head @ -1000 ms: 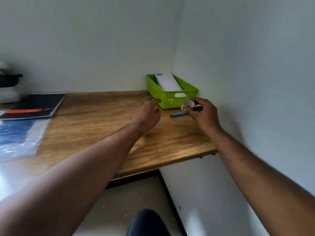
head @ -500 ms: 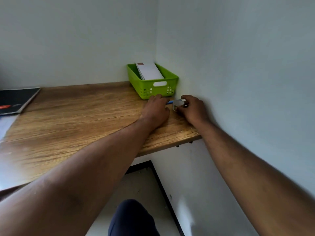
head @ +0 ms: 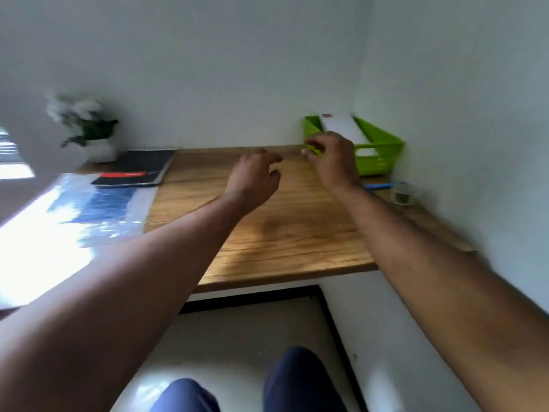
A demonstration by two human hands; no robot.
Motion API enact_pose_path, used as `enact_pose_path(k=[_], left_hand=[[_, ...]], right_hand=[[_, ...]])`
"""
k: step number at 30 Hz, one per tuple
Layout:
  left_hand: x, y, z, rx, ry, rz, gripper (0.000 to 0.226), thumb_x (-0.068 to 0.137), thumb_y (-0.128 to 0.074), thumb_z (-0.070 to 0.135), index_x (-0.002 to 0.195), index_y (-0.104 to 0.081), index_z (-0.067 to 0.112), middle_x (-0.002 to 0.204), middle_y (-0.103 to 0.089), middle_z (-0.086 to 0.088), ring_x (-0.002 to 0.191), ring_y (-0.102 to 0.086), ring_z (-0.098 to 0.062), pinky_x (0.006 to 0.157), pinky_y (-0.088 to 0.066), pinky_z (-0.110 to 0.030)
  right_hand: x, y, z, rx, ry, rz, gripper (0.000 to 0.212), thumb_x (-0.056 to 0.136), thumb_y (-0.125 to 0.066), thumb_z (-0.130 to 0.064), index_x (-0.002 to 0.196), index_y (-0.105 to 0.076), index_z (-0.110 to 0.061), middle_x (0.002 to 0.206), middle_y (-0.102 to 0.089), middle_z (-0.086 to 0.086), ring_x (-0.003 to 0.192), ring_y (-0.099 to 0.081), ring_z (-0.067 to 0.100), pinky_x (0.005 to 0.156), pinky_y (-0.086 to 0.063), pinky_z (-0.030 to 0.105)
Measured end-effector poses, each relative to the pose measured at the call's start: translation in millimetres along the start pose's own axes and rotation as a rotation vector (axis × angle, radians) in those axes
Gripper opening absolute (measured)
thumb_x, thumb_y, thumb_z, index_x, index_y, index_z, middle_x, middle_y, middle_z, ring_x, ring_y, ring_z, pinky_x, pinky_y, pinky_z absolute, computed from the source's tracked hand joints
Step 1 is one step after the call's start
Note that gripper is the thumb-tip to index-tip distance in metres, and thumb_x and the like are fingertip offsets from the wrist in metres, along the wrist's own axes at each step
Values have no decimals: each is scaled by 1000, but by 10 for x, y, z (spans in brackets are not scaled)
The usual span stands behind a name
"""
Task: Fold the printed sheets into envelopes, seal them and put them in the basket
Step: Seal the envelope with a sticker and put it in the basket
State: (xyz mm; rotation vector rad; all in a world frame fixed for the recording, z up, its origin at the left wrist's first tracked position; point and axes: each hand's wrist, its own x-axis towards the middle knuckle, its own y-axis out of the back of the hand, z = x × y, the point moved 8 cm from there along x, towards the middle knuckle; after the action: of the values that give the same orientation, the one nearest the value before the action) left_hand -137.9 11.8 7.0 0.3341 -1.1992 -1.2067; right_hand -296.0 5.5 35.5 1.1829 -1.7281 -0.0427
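Note:
My left hand (head: pixel 255 176) hovers over the middle of the wooden table (head: pixel 285 233), fingers loosely curled, with nothing visible in it. My right hand (head: pixel 332 157) hangs just to its right, in front of the green basket (head: pixel 383 150), also loosely curled with nothing visible in it; the view is blurred. A white sealed envelope (head: pixel 341 127) lies in the basket at the back right corner. The tape roll (head: pixel 402 193) sits on the table by the right wall, apart from both hands. A plastic sleeve with blue printed sheets (head: pixel 98 209) lies at the left.
A blue pen (head: pixel 378 186) lies between the basket and the tape roll. A black notebook (head: pixel 136 168) and a potted plant (head: pixel 89 129) stand at the back left. Walls close the table at the back and right. My knees show below the front edge.
My right hand has let go of the tape roll by the wall. Both hands have lifted and moved left and up, away from it. The camera has swung left.

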Motion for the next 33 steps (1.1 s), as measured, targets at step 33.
enact_pose_path(k=[33], left_hand=[[-670,1378,-3064,224,623,75,58,82,-52,8,139,-49,19,135,-57,-14,125,-50,-33,105,-42,-39]], right_hand=[[-128,-2851,-1528,194,-3,-501,39,92,-49,4,124,-60,-13,110,-66,5,102,-62,16,91,-53,30]])
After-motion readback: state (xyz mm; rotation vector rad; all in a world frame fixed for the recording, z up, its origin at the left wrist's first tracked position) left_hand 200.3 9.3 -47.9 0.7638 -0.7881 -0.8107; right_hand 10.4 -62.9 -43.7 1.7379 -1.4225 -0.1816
